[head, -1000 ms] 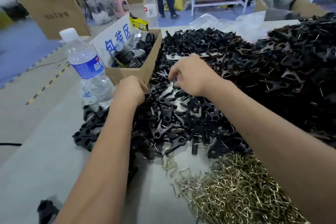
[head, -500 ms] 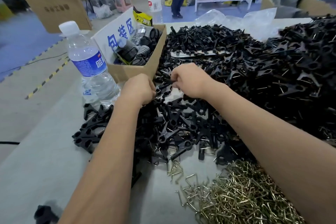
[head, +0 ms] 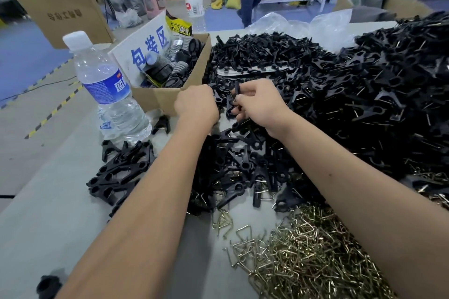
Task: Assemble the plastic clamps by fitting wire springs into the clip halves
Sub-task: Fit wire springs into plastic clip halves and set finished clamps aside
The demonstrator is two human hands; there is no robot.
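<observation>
A big heap of black plastic clip halves [head: 340, 94] covers the middle and right of the table. Brass-coloured wire springs [head: 303, 257] lie in a pile near the front edge. My right hand [head: 262, 104] is raised over the heap and pinches a black clip half [head: 234, 98] held upright between its fingers. My left hand [head: 196, 104] is close beside it, fingers curled round another black clip piece [head: 218, 97], most of it hidden by the hand. A row of black clamps [head: 121, 172] lies at the left of the heap.
A water bottle [head: 104, 85] stands at the left. Behind it is an open cardboard box [head: 170, 94] with black parts and a white sign. Clear plastic bags [head: 303, 26] lie at the table's far edge. A person stands in the background.
Both hands have lifted out of the heap and come together, each now holding a clip piece. The view has shifted slightly.
</observation>
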